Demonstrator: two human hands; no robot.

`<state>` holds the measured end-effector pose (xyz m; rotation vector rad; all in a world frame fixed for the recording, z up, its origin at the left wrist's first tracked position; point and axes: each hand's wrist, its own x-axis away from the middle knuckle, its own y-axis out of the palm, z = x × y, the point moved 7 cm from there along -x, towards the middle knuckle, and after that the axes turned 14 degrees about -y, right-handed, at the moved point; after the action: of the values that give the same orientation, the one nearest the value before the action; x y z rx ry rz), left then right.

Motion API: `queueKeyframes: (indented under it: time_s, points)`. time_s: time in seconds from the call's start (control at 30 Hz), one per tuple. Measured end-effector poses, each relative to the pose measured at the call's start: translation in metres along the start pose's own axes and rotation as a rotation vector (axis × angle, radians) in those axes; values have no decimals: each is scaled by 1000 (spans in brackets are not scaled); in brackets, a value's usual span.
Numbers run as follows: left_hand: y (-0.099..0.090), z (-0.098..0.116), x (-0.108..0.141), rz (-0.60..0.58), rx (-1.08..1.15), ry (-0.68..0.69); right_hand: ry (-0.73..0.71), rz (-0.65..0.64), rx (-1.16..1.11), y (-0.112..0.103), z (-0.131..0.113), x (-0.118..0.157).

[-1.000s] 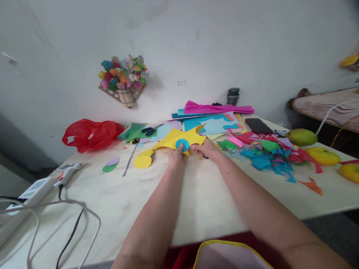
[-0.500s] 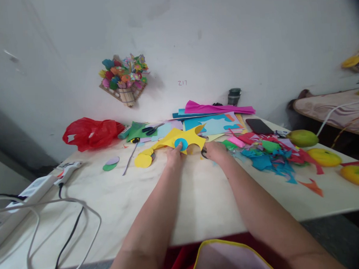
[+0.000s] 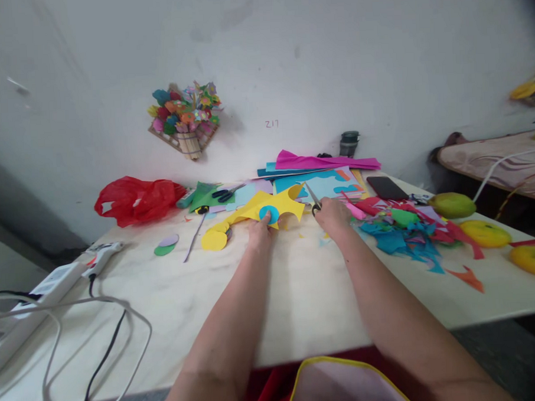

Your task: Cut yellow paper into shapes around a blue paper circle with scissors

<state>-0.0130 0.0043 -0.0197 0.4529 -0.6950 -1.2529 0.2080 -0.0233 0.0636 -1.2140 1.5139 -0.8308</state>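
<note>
My left hand (image 3: pixel 260 227) pinches a yellow sheet (image 3: pixel 255 208) with curved bites cut from its edge, and a blue disc (image 3: pixel 269 214) lies on it under my thumb. In my right hand (image 3: pixel 334 215) is a pair of scissors (image 3: pixel 313 197), its blades pointing up and left, just right of the sheet and apart from it. Several yellow discs (image 3: pixel 213 240) lie left of my left hand. Farther left, a purple disc (image 3: pixel 169 239) overlaps a green disc (image 3: pixel 164 250).
Paper scraps (image 3: pixel 404 242), a phone (image 3: pixel 386 188) and yellow-green fruits (image 3: pixel 484 234) lie at the right. Coloured sheets (image 3: pixel 311 184) are at the back. A red plastic bag (image 3: pixel 137 200), second scissors (image 3: pixel 225 194) and a power strip (image 3: pixel 45 293) with cables are at the left.
My right hand has moved right, away from the yellow sheet, and the scissors' blades now show clear of it. My left hand still holds the sheet in nearly the same place.
</note>
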Motion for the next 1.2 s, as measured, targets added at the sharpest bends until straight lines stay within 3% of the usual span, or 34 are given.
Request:
queueKeyframes:
  time_s: [0.07,0.13,0.23,0.3,0.43,0.57,0.73,0.9,1.07,1.2]
  points:
    - [-1,1,-1,18,-16,-7,-23,107,-185,-3,-1,-4]
    - [-4,1,-1,62,-30,-24,-47,136,-487,1,-6,-6]
    - [-5,4,1,92,-17,-31,-72,18,-937,15,-20,-3]
    - [-4,5,3,93,4,-32,-122,-124,-1091,21,-31,3]
    - [-1,4,3,61,55,-61,-241,-447,-1066,27,-39,17]
    - [-2,4,0,69,75,-49,-323,-620,-965,26,-28,22]
    - [-6,3,-2,111,62,-63,-287,-688,-909,29,-14,22]
    - [-5,1,-4,83,81,-86,-300,-720,-940,38,-28,24]
    - [-8,-1,-3,161,88,-106,-243,-649,-989,45,-37,23]
    - [-4,0,-1,151,106,-76,-228,-635,-1044,48,-39,23]
